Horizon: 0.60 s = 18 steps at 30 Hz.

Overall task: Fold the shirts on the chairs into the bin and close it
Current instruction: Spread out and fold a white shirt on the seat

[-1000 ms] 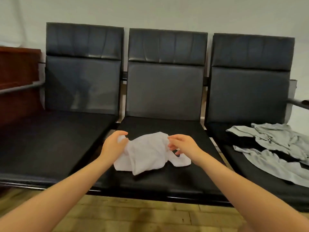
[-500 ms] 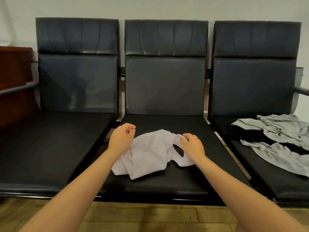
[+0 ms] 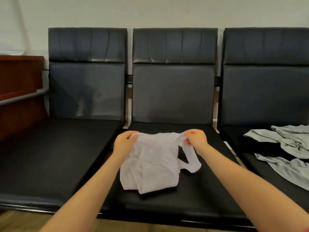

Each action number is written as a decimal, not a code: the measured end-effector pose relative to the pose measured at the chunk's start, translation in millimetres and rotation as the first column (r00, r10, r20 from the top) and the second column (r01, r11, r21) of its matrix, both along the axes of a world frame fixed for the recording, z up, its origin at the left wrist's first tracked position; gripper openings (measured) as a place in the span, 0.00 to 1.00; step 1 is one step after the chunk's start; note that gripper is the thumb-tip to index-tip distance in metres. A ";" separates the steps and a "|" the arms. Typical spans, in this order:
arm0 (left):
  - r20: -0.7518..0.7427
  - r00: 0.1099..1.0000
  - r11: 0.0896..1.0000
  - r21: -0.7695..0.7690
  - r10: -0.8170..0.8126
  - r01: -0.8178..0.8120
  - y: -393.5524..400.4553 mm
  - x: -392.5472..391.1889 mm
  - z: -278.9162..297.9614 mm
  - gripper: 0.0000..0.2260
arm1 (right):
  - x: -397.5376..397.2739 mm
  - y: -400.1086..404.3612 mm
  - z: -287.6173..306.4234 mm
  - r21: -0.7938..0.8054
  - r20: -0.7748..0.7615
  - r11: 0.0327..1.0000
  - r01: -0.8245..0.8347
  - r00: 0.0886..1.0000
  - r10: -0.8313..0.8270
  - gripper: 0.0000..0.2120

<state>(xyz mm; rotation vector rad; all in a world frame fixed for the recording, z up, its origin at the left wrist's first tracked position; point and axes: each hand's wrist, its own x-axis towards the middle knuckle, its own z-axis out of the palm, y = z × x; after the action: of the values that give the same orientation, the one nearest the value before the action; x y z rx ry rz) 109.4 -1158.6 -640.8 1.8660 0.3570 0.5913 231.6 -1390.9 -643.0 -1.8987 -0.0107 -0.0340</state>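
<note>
A crumpled white shirt point(image 3: 153, 166) hangs over the middle chair seat point(image 3: 192, 198), its lower part resting on the cushion. My left hand point(image 3: 124, 143) grips its upper left edge. My right hand point(image 3: 194, 137) pinches the upper right edge, and a strap loop dangles below that hand. A grey shirt point(image 3: 287, 151) lies spread and rumpled on the right chair seat. No bin is in view.
Three black padded chairs stand in a row against a pale wall. The left chair seat point(image 3: 55, 153) holds nothing. A brown wooden cabinet point(image 3: 18, 91) and a grey rail point(image 3: 21, 97) stand at the far left. Wooden floor shows below the seats.
Both hands have lifted the white shirt's top edge off the seat and pulled it apart sideways. The shirt now hangs stretched between them instead of lying bunched.
</note>
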 end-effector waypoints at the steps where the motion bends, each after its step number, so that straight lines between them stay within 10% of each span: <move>1: 0.074 0.996 0.999 -0.011 0.042 -0.041 3.7 -8.0 11.3 0.07 | -0.6 -0.1 14.9 0.046 0.074 0.999 -0.006 0.997 0.003 0.07; 8: 0.297 0.955 0.982 0.186 -0.014 -0.044 -9.1 -70.3 55.7 0.07 | -48.2 -5.9 87.0 0.075 0.485 0.989 -0.131 0.871 0.079 0.05; 18: -0.492 0.830 0.555 0.627 -0.261 0.546 -52.4 -113.9 -2.0 0.07 | -106.4 -82.4 -23.1 -0.439 -0.032 0.829 -0.345 0.929 0.370 0.11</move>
<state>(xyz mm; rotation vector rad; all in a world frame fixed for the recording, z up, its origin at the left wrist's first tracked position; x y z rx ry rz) -4.5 -1211.0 -642.8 2.7726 -0.1720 0.0366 125.3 -1473.3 -666.1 -2.3188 -0.4484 0.1894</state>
